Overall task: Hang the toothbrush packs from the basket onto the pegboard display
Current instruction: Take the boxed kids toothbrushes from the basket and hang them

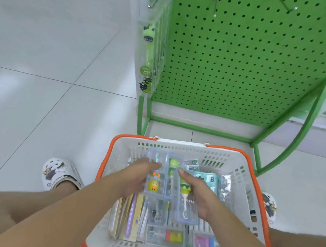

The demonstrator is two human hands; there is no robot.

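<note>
We look down into a white slatted plastic basket (242,176) with an orange rim, standing on glossy pale floor tiles (43,48). Inside lie clear, rigid toothbrush packs. Our left hand (140,176) curls its fingers around the side of 1 clear pack (155,182) holding a yellow cartoon-capped brush, thumb side against its edge. Our right hand (196,193) cups another clear rectangular pack (186,200) with a green-headed brush and white handle, fingers bent under it and a fingertip touching a third pack (172,172) that lies between the 2 hands. Lower in the basket lie flat packs with a lilac brush (131,217), a red and yellow piece (173,236) and a pink one (205,242); teal foil packets (208,179) sit by the right wall. Just beyond the basket stands the green perforated metal pegboard (240,56) on a green tubular frame, with 1 row of green-brush packs (151,44) hanging at its left edge. White clogs (57,173) flank the basket.
</note>
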